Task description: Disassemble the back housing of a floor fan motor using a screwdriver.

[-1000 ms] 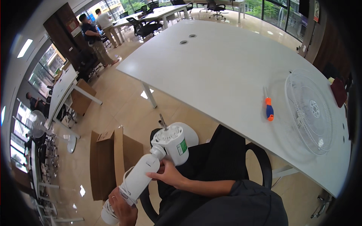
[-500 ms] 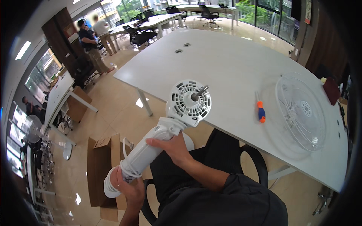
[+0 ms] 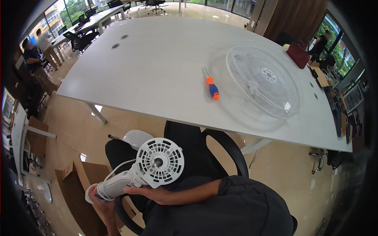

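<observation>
A white fan motor unit (image 3: 160, 162), with a round slotted housing and a metal shaft facing up, lies over my lap at the lower left. My left hand (image 3: 101, 202) wraps round the lower end of its neck, where a white cord (image 3: 103, 192) is coiled. Under the neck, close to the housing, my right hand (image 3: 151, 193) grips it with the thumb along the side. Behind the unit shows a white rounded base (image 3: 138, 138), partly hidden by the housing.
On the white table (image 3: 157, 70) ahead lie an orange and blue screwdriver (image 3: 212, 88) and a clear-white fan grille (image 3: 267, 74). A dark red bag (image 3: 298, 55) sits at the far right. An open cardboard box (image 3: 75, 196) stands on the floor left of my chair (image 3: 232, 149).
My view has swung to the right. Both hands have lowered the fan motor unit toward my lap, away from the table edge, and its shaft now points more toward me.
</observation>
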Available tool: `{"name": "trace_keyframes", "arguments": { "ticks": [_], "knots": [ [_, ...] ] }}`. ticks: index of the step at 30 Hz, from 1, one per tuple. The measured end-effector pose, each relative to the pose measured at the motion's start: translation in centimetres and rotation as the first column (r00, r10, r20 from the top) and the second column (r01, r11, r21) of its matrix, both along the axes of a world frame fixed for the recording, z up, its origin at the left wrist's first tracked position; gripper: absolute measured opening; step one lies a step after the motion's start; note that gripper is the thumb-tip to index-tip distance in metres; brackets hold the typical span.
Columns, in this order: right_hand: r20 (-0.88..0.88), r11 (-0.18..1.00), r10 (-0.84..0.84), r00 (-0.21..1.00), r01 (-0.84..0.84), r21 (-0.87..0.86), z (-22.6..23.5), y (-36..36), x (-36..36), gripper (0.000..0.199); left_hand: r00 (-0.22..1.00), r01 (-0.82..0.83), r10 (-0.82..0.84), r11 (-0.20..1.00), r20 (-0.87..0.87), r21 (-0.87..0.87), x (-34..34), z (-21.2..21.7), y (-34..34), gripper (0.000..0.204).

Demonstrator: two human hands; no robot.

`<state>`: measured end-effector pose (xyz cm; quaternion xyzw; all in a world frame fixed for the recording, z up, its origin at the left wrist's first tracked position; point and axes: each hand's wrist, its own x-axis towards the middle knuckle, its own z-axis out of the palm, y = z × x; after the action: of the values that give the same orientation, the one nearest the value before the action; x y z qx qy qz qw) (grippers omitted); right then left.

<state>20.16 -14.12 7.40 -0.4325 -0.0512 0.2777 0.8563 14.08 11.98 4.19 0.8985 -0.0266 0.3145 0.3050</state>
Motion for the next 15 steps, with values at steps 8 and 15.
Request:
{"name": "trace_keyframes", "arguments": {
  "ticks": [8,15],
  "knots": [
    [-0.468,0.981,0.095,0.879,-0.003,0.194,-11.8,2.8,1.9,0.05,0.986,0.076,-0.04,0.972,-0.161,0.224,-0.8,-3.0,2.8,0.071],
    [-0.552,0.985,0.127,0.824,-0.038,0.171,-13.6,3.0,2.2,0.042,0.971,0.056,-0.018,0.986,-0.237,0.156,-0.7,-6.1,5.0,0.074]
  ]
}}
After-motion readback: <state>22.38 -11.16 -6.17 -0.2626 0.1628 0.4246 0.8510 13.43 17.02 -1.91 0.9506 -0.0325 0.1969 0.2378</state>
